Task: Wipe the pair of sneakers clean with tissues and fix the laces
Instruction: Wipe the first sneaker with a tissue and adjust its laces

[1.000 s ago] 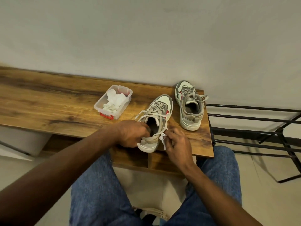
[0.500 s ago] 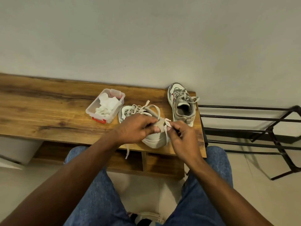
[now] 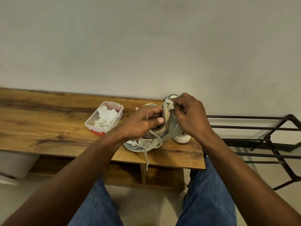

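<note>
Your left hand [image 3: 143,122] grips the tilted sneaker [image 3: 164,126] by its heel, lifted off the wooden bench [image 3: 48,124] at the right end, its lace [image 3: 147,156] hanging over the near edge. Your right hand [image 3: 190,115] pinches a tissue [image 3: 167,100] against the collar. The second sneaker [image 3: 181,138] sits behind; the tissue box [image 3: 104,119] stands just left

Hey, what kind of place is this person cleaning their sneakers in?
Probably a home entryway or shoe corner: a low wooden bench against a plain wall, with a black metal shoe rack beside it and open cubbies under the bench.
</note>
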